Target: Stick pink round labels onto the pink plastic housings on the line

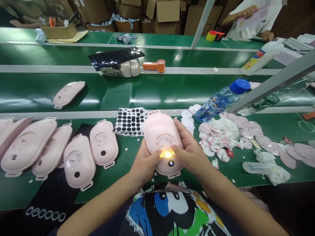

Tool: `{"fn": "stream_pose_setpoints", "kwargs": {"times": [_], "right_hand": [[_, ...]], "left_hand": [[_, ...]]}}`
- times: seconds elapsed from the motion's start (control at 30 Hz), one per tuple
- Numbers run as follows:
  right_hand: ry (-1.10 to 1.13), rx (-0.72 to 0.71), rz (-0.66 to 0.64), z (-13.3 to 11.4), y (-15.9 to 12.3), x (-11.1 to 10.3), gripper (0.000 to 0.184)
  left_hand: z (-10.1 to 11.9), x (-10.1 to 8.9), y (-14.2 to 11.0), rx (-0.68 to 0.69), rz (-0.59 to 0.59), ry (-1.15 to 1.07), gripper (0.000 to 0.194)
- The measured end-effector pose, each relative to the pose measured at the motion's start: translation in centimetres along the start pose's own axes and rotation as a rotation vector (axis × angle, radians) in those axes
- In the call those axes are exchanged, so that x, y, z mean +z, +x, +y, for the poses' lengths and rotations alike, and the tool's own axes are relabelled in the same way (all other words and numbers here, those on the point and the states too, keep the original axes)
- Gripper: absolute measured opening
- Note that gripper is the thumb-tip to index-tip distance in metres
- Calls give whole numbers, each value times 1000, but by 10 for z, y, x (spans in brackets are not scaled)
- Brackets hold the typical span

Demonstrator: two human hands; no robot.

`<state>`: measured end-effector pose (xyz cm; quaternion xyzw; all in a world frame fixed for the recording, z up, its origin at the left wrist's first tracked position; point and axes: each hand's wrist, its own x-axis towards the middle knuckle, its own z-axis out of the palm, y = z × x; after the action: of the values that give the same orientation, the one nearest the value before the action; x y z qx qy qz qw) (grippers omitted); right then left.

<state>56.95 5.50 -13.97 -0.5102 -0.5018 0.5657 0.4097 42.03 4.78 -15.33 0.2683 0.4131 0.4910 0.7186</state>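
"At the green conveyor bench (105,193), what are your hands doing?"

"My left hand (145,164) and right hand (189,152) press in on both sides of a pink plastic case (159,126), holding it between them over the belt, with my thumbs near its round panel."

"And that light?"

"A bright yellow glow (167,154) sits right at my thumbs. I can't tell its source."

"What's nearby?"

"More pink cases (79,162) lie to my left, a black-dotted sticker sheet (130,121) just ahead, and a blue-capped water bottle (219,101) beyond scattered pink paper discs (273,147)."

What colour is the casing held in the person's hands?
The plastic casing is pale pink, seen best in the head view.
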Motion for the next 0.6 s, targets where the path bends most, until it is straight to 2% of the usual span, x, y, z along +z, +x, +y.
{"fn": "stream_pose_setpoints", "kwargs": {"times": [0.2, 0.27, 0.33, 0.47, 0.53, 0.6], "right_hand": [[-33, -74, -63, 3, 3, -5, 64], [-96, -52, -55, 0, 2, -11, 54], [-145, -20, 13, -2, -2, -20, 46], [-103, 59, 185, 1, -15, -46, 53], [-103, 86, 187, 4, -25, -57, 45], [-188, -17, 153, 6, -33, -65, 34]], "left_hand": [[7, -9, 7, 44, 4, -12, 54], [13, -14, 9, 77, 51, -10, 57], [21, -20, 10, 133, 106, 5, 60], [43, -30, 10, 245, 215, 76, 52], [52, -34, 10, 251, 284, 140, 50], [56, -40, 11, 249, 368, 271, 54]]}}
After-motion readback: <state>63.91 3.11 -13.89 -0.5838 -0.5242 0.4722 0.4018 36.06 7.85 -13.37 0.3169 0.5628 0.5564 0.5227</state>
